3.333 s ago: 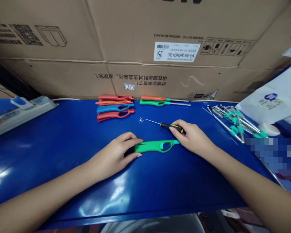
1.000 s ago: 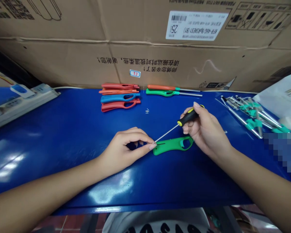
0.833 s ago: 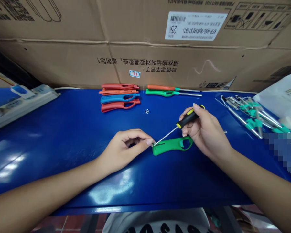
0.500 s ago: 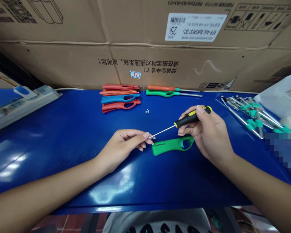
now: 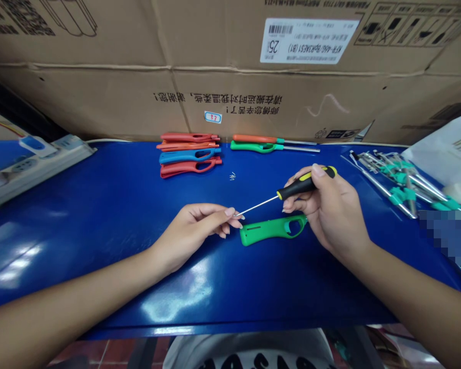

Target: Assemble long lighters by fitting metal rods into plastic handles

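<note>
My right hand (image 5: 322, 205) is closed round the black and yellow handle of a screwdriver (image 5: 296, 188). Its thin shaft slants down to the left, and the tip meets the fingertips of my left hand (image 5: 200, 228). Thumb and fingers of that hand pinch a tiny metal piece at the tip, seemingly a screw, mostly hidden. Just below the shaft, a green lighter body (image 5: 267, 230) lies flat on the blue table, its trigger loop close to my right hand. Beyond my left hand is a small cluster of thin silvery screws (image 5: 232, 176).
Red, orange and blue lighter bodies (image 5: 190, 156) are stacked at the back. Beside them lie two lighters with metal tubes (image 5: 299, 149). At right are several tube assemblies (image 5: 401, 184) and a white bag (image 5: 445, 148). A power strip (image 5: 42, 166) sits left; a cardboard box (image 5: 119, 102) stands behind.
Almost nothing differs. The left thumb has shifted slightly back from the screwdriver tip, which shows a little more; the screwdriver stays in my right hand.
</note>
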The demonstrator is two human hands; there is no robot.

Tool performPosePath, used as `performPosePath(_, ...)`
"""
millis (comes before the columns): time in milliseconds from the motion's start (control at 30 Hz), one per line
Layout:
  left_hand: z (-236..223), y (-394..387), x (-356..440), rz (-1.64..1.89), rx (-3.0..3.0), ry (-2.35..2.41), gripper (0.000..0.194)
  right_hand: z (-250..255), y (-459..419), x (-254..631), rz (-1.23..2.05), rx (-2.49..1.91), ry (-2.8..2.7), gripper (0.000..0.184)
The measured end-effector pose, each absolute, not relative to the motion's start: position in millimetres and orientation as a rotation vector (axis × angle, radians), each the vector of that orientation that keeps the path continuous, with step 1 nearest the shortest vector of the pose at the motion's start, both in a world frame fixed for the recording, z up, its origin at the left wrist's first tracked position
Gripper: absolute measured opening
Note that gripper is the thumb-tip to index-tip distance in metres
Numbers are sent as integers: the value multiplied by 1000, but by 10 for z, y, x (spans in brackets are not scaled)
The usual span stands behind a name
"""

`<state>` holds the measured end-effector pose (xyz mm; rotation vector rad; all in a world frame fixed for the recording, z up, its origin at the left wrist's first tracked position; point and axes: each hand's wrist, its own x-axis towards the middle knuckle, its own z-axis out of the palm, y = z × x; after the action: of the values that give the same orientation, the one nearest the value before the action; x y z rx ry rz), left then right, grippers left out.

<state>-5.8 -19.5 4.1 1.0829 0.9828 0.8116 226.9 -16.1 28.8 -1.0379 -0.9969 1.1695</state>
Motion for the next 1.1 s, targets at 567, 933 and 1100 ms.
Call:
performPosePath(567,42,-193,-82,798,1192,923,19,328,-169,2291,1137,-1059,-1000,33)
performPosePath(933,57,-202,-72,789,1357,983,14,320,-159,2279,1153,-1068,-1002,32)
performPosePath(1100,29,-226,-73,826,1533,1004,12,314,-165,2285,1145,-1069,-1012,33)
